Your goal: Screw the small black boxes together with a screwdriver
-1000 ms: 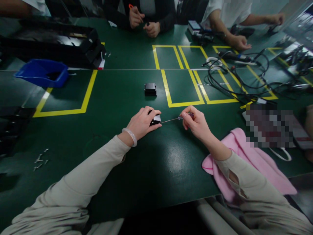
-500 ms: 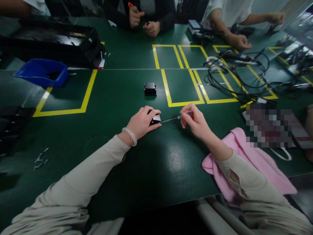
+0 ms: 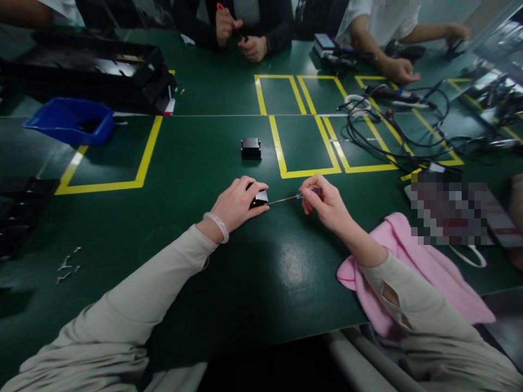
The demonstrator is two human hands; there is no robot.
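Note:
My left hand (image 3: 239, 201), with a pale bangle at the wrist, is closed around a small black block-shaped part (image 3: 259, 200) on the green table. Its fingers cover much of the part. A screwdriver (image 3: 286, 199) with a thin metal shaft and a dark reddish handle is pinched in my right hand (image 3: 324, 201). The shaft lies nearly level, its tip at the right side of the black part. Just beyond my left hand a second black block-shaped part (image 3: 250, 148) stands by itself on the table.
A blue bin (image 3: 71, 121) and stacked black trays (image 3: 93, 71) stand at the left. Small metal pieces (image 3: 67, 267) lie nearer. Tangled cables (image 3: 392, 120) and a pink cloth (image 3: 402, 245) are on the right. Across the table are co-workers' hands (image 3: 253, 48).
My hands, the black part and the screwdriver have hardly moved; the right-hand fingers have shifted slightly on the screwdriver. Across the table, a co-worker's hand with an orange-handled tool has shifted slightly.

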